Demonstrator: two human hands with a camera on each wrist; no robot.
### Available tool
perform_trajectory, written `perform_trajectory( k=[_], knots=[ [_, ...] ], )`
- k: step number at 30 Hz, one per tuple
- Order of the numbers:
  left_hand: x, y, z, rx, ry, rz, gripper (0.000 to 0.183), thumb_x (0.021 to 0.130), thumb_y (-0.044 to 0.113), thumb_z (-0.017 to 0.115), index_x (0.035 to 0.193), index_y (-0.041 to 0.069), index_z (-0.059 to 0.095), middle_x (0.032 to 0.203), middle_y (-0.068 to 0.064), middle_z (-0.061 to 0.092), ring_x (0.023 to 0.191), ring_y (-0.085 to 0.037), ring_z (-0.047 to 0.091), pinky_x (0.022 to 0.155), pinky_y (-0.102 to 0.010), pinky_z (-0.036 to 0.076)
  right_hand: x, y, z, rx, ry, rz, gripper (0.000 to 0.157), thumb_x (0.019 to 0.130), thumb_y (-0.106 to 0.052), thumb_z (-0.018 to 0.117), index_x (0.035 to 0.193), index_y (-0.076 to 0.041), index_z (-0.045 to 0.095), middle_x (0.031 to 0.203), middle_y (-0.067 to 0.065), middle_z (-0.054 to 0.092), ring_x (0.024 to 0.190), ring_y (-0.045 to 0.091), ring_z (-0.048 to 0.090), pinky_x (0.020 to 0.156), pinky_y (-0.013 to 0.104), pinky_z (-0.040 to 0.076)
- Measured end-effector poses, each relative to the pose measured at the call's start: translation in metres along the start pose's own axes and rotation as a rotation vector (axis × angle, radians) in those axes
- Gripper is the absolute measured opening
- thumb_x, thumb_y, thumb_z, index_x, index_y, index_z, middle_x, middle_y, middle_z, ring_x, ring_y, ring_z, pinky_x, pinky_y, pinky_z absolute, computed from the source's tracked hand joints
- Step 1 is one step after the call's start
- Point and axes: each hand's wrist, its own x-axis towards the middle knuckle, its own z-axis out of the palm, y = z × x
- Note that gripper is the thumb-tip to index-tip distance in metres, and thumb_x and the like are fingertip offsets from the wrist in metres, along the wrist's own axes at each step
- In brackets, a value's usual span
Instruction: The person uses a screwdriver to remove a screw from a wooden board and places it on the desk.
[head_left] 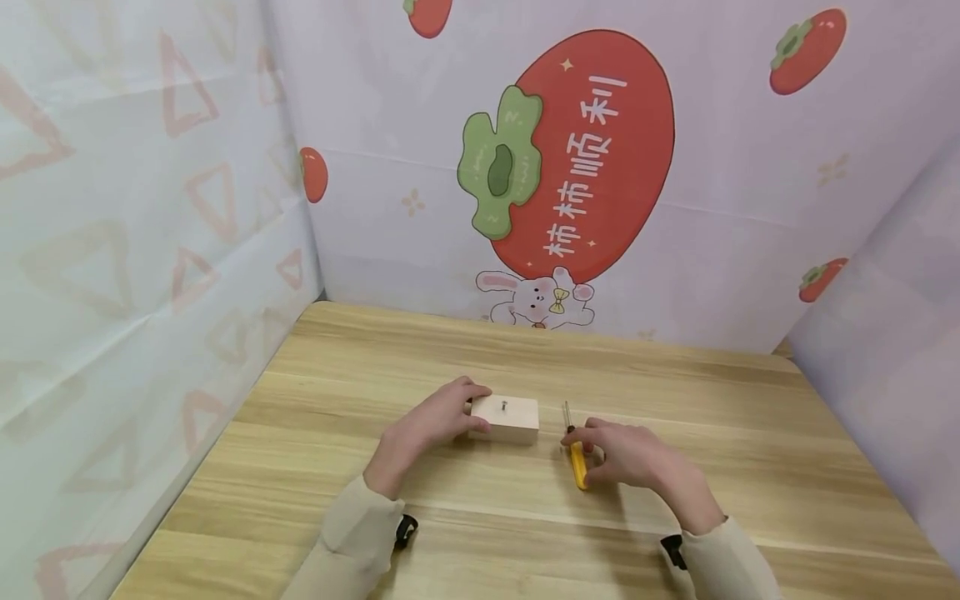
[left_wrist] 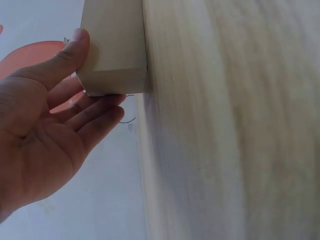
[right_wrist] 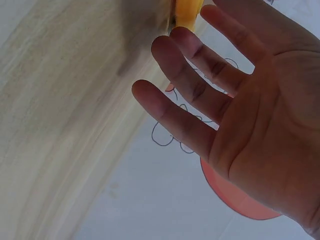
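A pale wooden block [head_left: 506, 419] lies on the table, with a small screw [head_left: 504, 406] standing up from its top face. My left hand [head_left: 438, 414] grips the block's left end, and in the left wrist view the thumb [left_wrist: 75, 50] presses one face while the fingers reach around the end. To the right is a screwdriver with a yellow handle [head_left: 578, 465] and a thin metal shaft, its tip pointing away from me. Over that handle hovers my right hand [head_left: 626, 454], fingers spread and loosely bent around it. In the right wrist view only part of the yellow handle [right_wrist: 187, 14] shows beyond the fingertips.
The wood-grain table [head_left: 480, 533] carries the block and screwdriver. Behind it hangs a pale backdrop [head_left: 390, 242] printed with red persimmons and a rabbit. Cloth walls [head_left: 150, 333] with triangle prints stand along the left, and another pale cloth [head_left: 885, 358] along the right.
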Motion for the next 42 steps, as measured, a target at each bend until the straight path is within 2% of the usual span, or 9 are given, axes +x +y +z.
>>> perform_trajectory(
  k=[5,9,13,19,25,35,39,42],
  knots=[
    [-0.003,0.002,0.001,-0.023,0.017,0.007,0.058,0.084,0.022,0.080,0.135,0.002,0.059,0.120,-0.014,0.059,0.102,-0.021,0.056,0.095,-0.040,0.048,-0.002,0.002,0.004,0.013,-0.031,-0.043,0.045,0.074,-0.028,0.086,0.116,-0.030,0.070,0.091,-0.011,0.053,0.077,0.008,0.050,0.068,0.030,0.041],
    [-0.004,0.005,0.002,-0.039,0.019,-0.006,0.057,0.084,0.022,0.080,0.134,0.004,0.060,0.119,-0.013,0.059,0.102,-0.021,0.056,0.092,-0.038,0.048,-0.003,0.003,0.008,0.004,-0.040,-0.088,0.032,0.077,-0.024,0.084,0.107,-0.031,0.072,0.089,-0.013,0.053,0.078,0.005,0.050,0.069,0.027,0.042],
    [-0.003,0.008,0.001,-0.051,0.020,-0.022,0.059,0.083,0.022,0.081,0.135,0.005,0.061,0.118,-0.013,0.059,0.102,-0.021,0.056,0.093,-0.038,0.047,-0.004,0.003,0.008,0.037,-0.049,-0.088,0.023,0.080,-0.020,0.082,0.100,-0.028,0.073,0.089,-0.012,0.054,0.081,0.008,0.050,0.071,0.027,0.042],
    [-0.002,0.006,0.001,-0.046,0.028,-0.032,0.059,0.082,0.023,0.082,0.135,0.006,0.061,0.117,-0.012,0.058,0.101,-0.020,0.055,0.092,-0.037,0.047,-0.004,0.003,0.008,0.083,-0.040,-0.092,0.027,0.079,-0.018,0.083,0.102,-0.026,0.072,0.091,-0.010,0.054,0.081,0.010,0.052,0.070,0.026,0.042],
    [-0.001,0.003,0.003,-0.057,0.035,-0.028,0.059,0.082,0.023,0.082,0.134,0.006,0.062,0.117,-0.011,0.058,0.103,-0.020,0.056,0.093,-0.037,0.047,-0.006,0.003,0.006,0.073,0.045,-0.155,0.029,0.080,-0.010,0.078,0.104,-0.025,0.070,0.091,-0.009,0.053,0.075,0.008,0.053,0.064,0.022,0.042],
    [0.000,-0.001,0.005,-0.061,0.031,-0.036,0.060,0.082,0.025,0.082,0.135,0.007,0.061,0.119,-0.012,0.058,0.103,-0.020,0.055,0.094,-0.039,0.047,-0.008,0.003,-0.005,0.025,0.184,-0.239,0.034,0.085,-0.013,0.078,0.118,-0.017,0.068,0.095,-0.012,0.054,0.077,0.002,0.055,0.064,0.021,0.046],
    [-0.001,-0.003,0.005,-0.069,0.036,-0.039,0.060,0.082,0.025,0.082,0.136,0.007,0.061,0.119,-0.011,0.058,0.102,-0.019,0.055,0.093,-0.038,0.047,-0.007,0.005,-0.004,-0.033,0.296,-0.312,0.031,0.086,-0.012,0.077,0.115,-0.017,0.069,0.096,-0.011,0.059,0.077,0.001,0.055,0.064,0.022,0.049],
    [-0.002,-0.002,0.004,-0.078,0.038,-0.036,0.060,0.082,0.025,0.082,0.135,0.007,0.061,0.118,-0.010,0.058,0.101,-0.019,0.055,0.093,-0.038,0.047,-0.005,0.007,-0.005,-0.054,0.402,-0.404,0.029,0.085,-0.010,0.078,0.112,-0.018,0.071,0.095,-0.012,0.062,0.076,0.000,0.057,0.064,0.021,0.050]
  ],
)
